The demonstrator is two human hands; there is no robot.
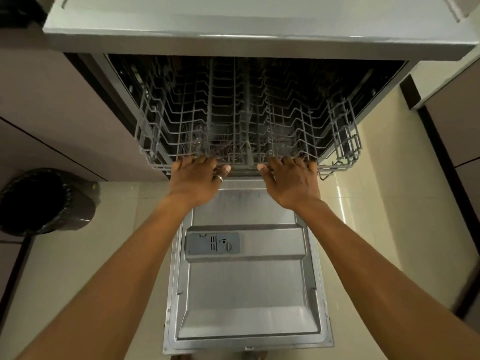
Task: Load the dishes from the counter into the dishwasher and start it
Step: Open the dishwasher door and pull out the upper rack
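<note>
Gripping the front rail of the upper rack (246,120) with both hands here, left hand (197,178) a bit left of centre and right hand (291,180) a bit right of it, fingers curled over the wire edge, thumbs pointing at each other underneath. There's a ring on my left hand. The rack sticks partway out of the dishwasher (130,100) and looks bare: just grey wire tines in rows, with a little side basket on the right end that also holds nothing I can see. Below it is too dark and blurry to tell what's in there.

The door (246,294) is folded all the way down flat toward me, dull steel inside, with the grey detergent dispenser (211,243) near its left side. The counter edge (233,40) hangs right over the rack, so not much headroom up top. A bin with a black bag (44,201) sits on the floor to the left, well clear of the door. Pale floor tile (363,203) is open on both sides of the door.
</note>
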